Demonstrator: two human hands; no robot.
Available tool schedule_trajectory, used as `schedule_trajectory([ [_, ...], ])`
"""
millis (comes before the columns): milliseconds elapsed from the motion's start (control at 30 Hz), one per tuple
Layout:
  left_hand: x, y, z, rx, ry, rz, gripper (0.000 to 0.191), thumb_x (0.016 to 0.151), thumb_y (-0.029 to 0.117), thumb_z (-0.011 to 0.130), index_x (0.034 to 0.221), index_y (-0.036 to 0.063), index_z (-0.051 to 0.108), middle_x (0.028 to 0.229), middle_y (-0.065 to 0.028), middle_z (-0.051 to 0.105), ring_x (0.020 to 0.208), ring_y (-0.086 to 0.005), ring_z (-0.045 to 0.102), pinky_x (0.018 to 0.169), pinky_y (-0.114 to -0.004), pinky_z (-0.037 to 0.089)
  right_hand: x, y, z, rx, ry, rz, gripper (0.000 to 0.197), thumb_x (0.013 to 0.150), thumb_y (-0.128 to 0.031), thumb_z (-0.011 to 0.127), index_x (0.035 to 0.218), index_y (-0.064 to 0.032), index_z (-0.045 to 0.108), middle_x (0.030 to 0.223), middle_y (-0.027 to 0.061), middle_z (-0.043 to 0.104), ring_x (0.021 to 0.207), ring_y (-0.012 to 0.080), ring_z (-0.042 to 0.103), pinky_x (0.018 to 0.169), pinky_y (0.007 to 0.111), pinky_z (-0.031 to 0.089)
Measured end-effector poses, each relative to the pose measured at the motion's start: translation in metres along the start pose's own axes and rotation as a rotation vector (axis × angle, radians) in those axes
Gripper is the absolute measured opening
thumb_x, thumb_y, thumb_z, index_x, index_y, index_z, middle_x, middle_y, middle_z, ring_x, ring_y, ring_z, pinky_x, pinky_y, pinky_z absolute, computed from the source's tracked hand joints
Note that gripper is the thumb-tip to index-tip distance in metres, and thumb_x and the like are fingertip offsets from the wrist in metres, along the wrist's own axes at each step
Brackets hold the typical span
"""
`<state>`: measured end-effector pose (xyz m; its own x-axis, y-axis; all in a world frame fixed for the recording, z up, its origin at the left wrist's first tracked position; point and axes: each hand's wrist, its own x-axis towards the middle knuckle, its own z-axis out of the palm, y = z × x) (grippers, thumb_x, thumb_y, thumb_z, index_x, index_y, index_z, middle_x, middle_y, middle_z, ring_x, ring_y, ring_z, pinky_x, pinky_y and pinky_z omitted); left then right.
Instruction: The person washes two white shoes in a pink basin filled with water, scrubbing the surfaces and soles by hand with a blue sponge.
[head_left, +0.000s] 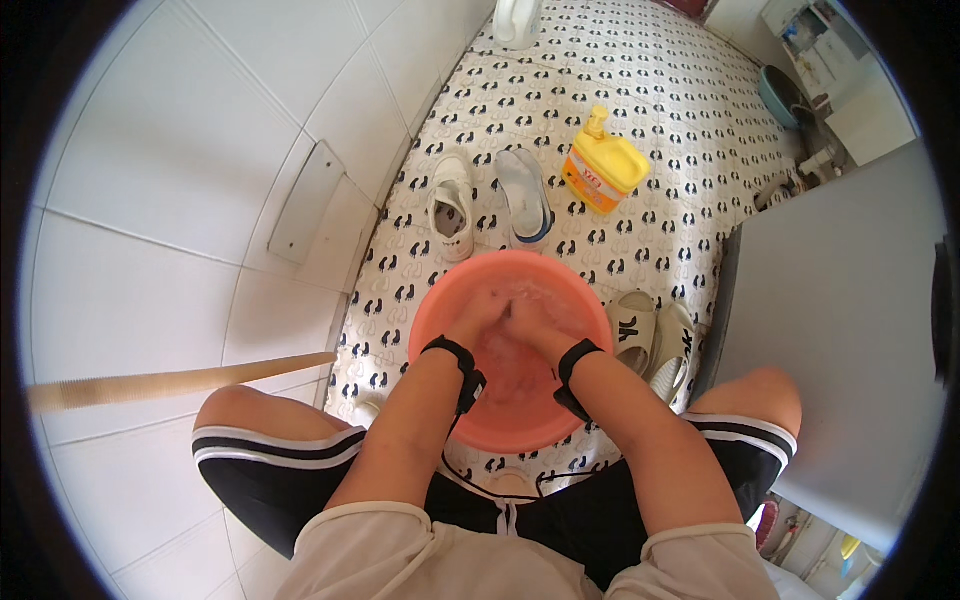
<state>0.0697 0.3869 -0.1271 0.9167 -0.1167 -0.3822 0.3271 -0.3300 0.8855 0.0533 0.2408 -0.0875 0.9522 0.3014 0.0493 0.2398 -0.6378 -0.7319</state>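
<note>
A round pink plastic basin (512, 442) stands on the floor before me, with sudsy water in it. My left hand (487, 309) and my right hand (526, 316) are together over its far half, low at the water. Their fingers are hard to make out, and whether they hold something cannot be told. A black strap with a small device sits on each wrist. Just beyond the basin lie a white shoe (452, 214) and, to its right, a grey-white shoe or slipper (524, 196) with a blue edge.
A yellow detergent jug (606, 169) stands beyond the basin at the right. Beige slides (634, 330) lie against the basin's right side. A white jug (517, 22) stands far off by the tiled wall (150, 277). A large grey panel (832, 322) bounds the right; a ribbed beige hose (187, 381) crosses at left.
</note>
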Motion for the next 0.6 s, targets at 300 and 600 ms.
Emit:
schedule_trajectory([
  [300, -0.039, 0.027, 0.012, -0.064, 0.201, -0.227, 0.042, 0.103, 0.034, 0.056, 0.123, -0.0003, 0.07, 0.113, -0.0198, 0.074, 0.108, -0.0342, 0.069, 0.093, -0.043, 0.052, -0.002, 0.005, 0.008, -0.018, -0.125, 0.116, 0.027, 0.093, -0.021, 0.061, 0.112, -0.0039, 0.071, 0.111, 0.0239, 0.07, 0.104, 0.0425, 0.064, 0.093, 0.053, 0.048],
  [600, -0.051, 0.021, -0.001, -0.219, 0.216, 0.148, 0.046, 0.1, 0.033, 0.062, 0.129, -0.0029, 0.066, 0.124, -0.0194, 0.071, 0.117, -0.0297, 0.066, 0.098, -0.042, 0.05, 0.006, 0.013, 0.008, 0.057, 0.077, 0.025, 0.029, 0.097, -0.027, 0.06, 0.11, -0.0027, 0.069, 0.108, 0.0212, 0.071, 0.1, 0.041, 0.067, 0.088, 0.049, 0.052],
])
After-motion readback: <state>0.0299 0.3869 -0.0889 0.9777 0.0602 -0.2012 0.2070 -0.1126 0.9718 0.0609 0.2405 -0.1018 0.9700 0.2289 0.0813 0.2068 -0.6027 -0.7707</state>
